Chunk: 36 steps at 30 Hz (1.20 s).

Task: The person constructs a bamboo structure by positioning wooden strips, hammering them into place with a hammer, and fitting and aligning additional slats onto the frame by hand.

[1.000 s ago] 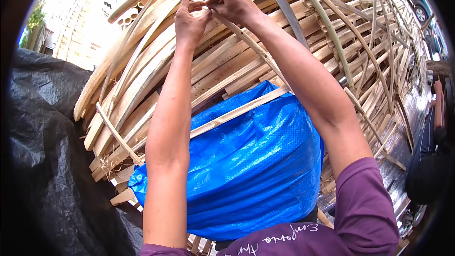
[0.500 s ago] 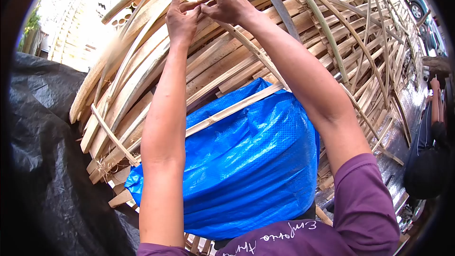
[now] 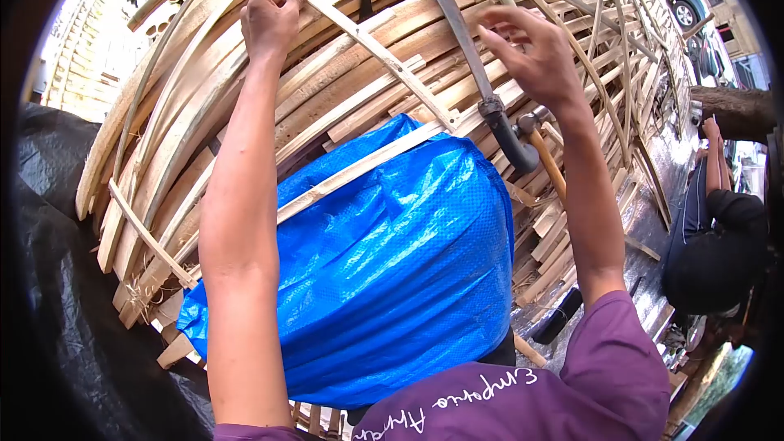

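The tarp (image 3: 392,278) lies along the near edge of the wood pile (image 3: 327,106), between it and the person's shirt (image 3: 523,408). A crosswise strip (image 3: 351,175) lies over the tarp's far part. The slanting strip (image 3: 371,45) runs from the pile's far edge to the crosswise strip's right end. Right of it lies the machete (image 3: 465,49), tip toward the far edge, with the hammer (image 3: 535,132) just right of its handle. The sheet (image 3: 49,253) lies left of the pile; a co-worker (image 3: 710,237) is beyond its right side.
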Each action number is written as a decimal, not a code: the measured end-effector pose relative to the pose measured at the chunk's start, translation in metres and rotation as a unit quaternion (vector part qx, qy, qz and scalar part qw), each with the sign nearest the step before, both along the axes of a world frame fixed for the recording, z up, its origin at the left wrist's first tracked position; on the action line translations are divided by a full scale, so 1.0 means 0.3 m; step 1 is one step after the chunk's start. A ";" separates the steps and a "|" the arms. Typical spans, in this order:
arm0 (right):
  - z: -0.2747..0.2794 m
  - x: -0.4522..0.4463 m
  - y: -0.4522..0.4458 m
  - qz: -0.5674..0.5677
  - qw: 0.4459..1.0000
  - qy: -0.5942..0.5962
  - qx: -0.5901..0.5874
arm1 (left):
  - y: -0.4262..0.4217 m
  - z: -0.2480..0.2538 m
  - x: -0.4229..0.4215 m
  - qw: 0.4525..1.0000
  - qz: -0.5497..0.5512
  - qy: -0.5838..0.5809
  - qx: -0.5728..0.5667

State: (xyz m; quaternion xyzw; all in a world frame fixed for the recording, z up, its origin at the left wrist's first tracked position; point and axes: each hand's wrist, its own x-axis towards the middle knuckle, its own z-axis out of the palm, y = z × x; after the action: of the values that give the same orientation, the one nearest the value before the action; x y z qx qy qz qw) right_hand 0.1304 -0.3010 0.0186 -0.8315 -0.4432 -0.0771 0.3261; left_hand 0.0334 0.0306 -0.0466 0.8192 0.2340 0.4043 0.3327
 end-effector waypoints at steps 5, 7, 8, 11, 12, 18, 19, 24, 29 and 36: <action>-0.118 -0.084 -0.474 -0.182 0.975 0.086 -0.095 | -0.052 0.049 -0.016 0.998 -0.017 0.014 -0.064; -0.170 -0.127 -0.597 -0.188 0.974 0.076 -0.103 | -0.055 0.052 -0.014 0.999 0.001 0.024 -0.046; -0.189 -0.157 -0.636 -0.197 0.971 0.067 -0.120 | -0.046 0.046 -0.013 0.999 0.002 0.025 -0.045; -0.243 -0.187 -0.724 -0.204 0.968 0.051 -0.137 | -0.007 0.009 0.001 1.000 0.002 0.028 -0.010; -0.242 -0.195 -0.734 -0.198 0.970 0.041 -0.138 | -0.003 0.001 0.001 1.000 0.006 0.020 -0.014; -0.200 -0.242 -0.631 -0.217 0.952 -0.114 -0.183 | 0.026 -0.027 0.012 1.000 0.002 0.006 -0.021; -0.204 -0.242 -0.612 -0.231 0.963 -0.022 -0.136 | 0.021 -0.022 0.008 1.000 0.007 0.015 -0.025; -0.257 -0.344 -0.546 -0.214 0.957 -0.060 -0.188 | 0.032 -0.031 0.016 1.000 0.012 0.014 -0.011; -0.290 -0.348 -0.584 -0.237 0.957 -0.017 -0.169 | -0.023 0.011 -0.010 0.998 0.041 0.029 0.035; -0.110 -0.271 -0.521 -0.183 0.983 0.019 -0.020 | -0.056 0.048 -0.026 0.997 0.050 0.051 0.039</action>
State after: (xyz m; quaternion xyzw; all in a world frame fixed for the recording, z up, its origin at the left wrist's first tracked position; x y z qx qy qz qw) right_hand 0.0490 -0.4572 -0.0145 -0.9063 -0.2788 -0.1105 0.2978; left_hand 0.0255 0.0137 -0.0323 0.8384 0.2757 0.3868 0.2672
